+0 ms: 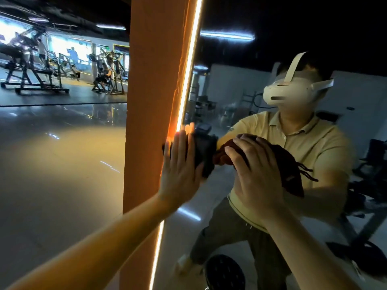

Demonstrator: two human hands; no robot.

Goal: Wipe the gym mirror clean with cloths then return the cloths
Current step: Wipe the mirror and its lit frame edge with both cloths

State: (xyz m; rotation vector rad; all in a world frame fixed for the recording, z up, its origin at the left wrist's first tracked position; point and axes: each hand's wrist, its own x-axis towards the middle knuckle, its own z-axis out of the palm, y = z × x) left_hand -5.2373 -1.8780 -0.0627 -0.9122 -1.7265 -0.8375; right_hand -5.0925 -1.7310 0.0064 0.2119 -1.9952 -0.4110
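Mid-wipe on the glass gym mirror [230, 91], your flat-fingered left hand [180, 164] presses a black fabric cloth [206, 151], your right hand [255, 176] beside it clutches a bunched dark-red cloth [289, 164]; next, sweep the 2 steadily.

No readable writing
A small chest mark [230, 128] on the shirt [310, 143], seen in the mirror [240, 80], is too blurred to read.

Gym interior. Weight machines [31, 68] stand on a glossy floor [62, 153] at left; a wall mirror [240, 97], edged by a lit strip [188, 65] beside an orange pillar [155, 80], reflects further equipment.
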